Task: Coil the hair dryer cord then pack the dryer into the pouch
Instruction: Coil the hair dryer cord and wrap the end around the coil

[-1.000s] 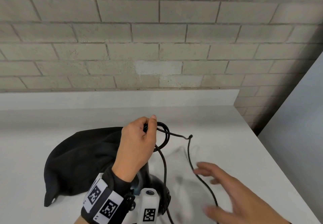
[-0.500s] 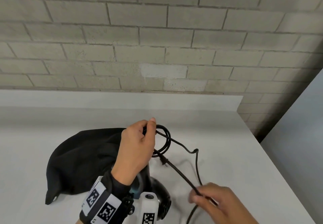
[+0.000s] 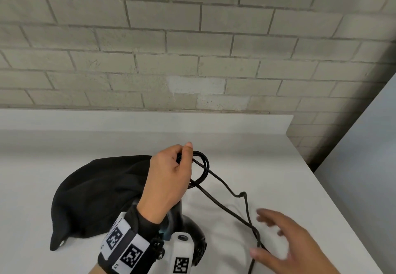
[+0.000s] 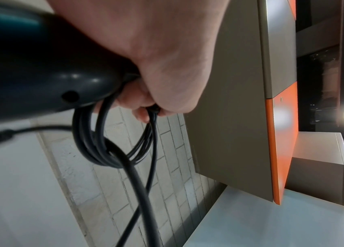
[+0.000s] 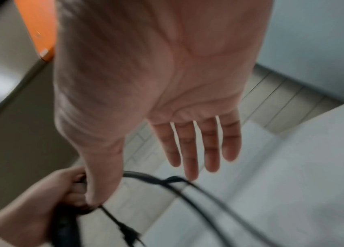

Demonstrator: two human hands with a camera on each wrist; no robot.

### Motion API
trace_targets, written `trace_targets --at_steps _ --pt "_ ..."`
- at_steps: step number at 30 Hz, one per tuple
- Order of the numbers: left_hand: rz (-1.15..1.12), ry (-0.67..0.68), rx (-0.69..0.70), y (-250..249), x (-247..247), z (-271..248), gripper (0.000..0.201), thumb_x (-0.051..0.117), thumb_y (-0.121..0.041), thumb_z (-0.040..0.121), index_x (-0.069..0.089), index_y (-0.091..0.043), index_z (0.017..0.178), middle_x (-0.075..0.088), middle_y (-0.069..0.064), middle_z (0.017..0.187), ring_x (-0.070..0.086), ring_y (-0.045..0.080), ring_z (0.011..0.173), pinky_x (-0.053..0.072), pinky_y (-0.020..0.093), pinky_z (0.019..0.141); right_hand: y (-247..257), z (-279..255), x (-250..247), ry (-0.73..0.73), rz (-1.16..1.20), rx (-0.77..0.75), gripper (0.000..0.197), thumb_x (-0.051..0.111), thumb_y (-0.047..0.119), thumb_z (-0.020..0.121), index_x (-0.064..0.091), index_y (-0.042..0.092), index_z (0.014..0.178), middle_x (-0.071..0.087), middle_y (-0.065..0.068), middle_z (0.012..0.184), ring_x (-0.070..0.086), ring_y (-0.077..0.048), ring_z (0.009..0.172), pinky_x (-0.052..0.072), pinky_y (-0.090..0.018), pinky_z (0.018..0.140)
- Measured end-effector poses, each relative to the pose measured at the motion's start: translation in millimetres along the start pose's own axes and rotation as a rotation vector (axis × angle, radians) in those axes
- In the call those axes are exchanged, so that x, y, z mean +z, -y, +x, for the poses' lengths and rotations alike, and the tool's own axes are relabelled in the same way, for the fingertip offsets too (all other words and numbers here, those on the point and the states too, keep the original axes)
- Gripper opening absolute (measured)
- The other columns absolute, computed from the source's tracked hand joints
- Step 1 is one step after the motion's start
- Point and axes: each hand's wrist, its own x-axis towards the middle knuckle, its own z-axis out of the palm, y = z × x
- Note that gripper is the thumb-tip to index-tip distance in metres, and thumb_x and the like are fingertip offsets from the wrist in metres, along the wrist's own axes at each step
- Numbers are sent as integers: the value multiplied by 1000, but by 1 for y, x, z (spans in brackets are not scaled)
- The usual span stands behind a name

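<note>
My left hand [image 3: 182, 158] grips the upright handle of the black hair dryer [image 3: 190, 228] and pinches a small coil of black cord [image 3: 204, 166] at the handle's top. The left wrist view shows the same: handle [image 4: 40, 66], several loops [image 4: 103, 150] hanging from my fingers [image 4: 141, 113]. Loose cord [image 3: 222, 205] trails right over the table to my right hand [image 3: 276, 237], which hovers open with its fingers [image 5: 190, 150] straight and spread, holding nothing. The black pouch [image 3: 96, 192] lies flat to the left, behind my left hand.
The white table [image 3: 257, 156] ends at a brick wall [image 3: 192, 70] behind and at an edge on the right [image 3: 334, 198]. A pale panel [image 3: 377, 145] stands beyond that edge. An orange-edged cabinet [image 4: 281, 150] hangs above.
Half a second ago my right hand pinched the loose cord; now it has let go and spread open a little to the right. My left hand keeps its hold on handle and coil.
</note>
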Motion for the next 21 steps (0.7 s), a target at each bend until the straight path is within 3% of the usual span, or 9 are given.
trace_targets --at_steps 4,6,8,12,14,16,18,20,21 --pt "10 17 17 -3 3 -4 54 47 -35 100 52 5 65 33 7 46 29 11 43 27 21 45 69 32 27 -45 74 -249 62 43 88 69 53 46 114 64 28 104 56 8 105 42 -11 89" --pt "16 22 16 -4 3 -4 54 47 -37 100 53 4 65 31 1 45 30 11 43 28 22 45 93 42 38 -28 162 -346 37 44 66 90 58 34 106 62 18 81 59 0 80 48 -20 74" --pt "14 5 12 -2 -1 -3 54 46 -37 100 53 4 64 33 4 45 31 11 43 29 23 45 99 42 43 -17 262 -417 24 46 39 100 62 23 93 52 11 63 48 -5 58 41 -23 59" --pt "-16 -38 -26 3 -10 0 57 45 -38 99 54 8 67 42 20 49 40 30 48 35 34 49 75 13 20 30 442 -401 15 58 33 91 73 33 89 60 12 65 49 -1 57 40 -12 61" --pt "-35 -23 -53 2 -10 0 58 45 -39 99 52 9 68 36 14 48 37 28 47 35 38 49 41 -1 7 -17 445 -404 17 60 26 89 76 28 96 61 15 69 56 -7 57 46 -14 62" --pt "-52 8 -64 -1 -7 0 58 46 -39 99 50 9 66 31 3 46 33 17 44 31 34 46 24 -3 -4 6 480 -418 21 58 12 90 76 21 96 58 12 71 54 -12 53 45 -12 63" --pt "-53 45 -37 -5 -1 -5 56 47 -36 100 47 7 64 28 -3 45 28 10 44 28 25 45 16 0 -8 213 614 -538 33 44 0 96 70 19 99 49 -6 68 45 -13 48 41 -5 76" --pt "-47 87 10 -10 5 -9 53 48 -37 100 48 0 62 31 -2 46 30 9 44 29 25 46 15 -4 -7 184 682 -610 48 23 -20 95 62 7 99 44 -14 65 41 -17 45 40 -6 89" --pt "-45 102 27 -12 7 -11 52 48 -38 100 49 -5 61 34 -3 45 32 9 43 30 24 46 15 -2 -9 265 624 -537 55 17 -21 96 63 9 100 54 -8 68 48 -13 50 37 -2 72"
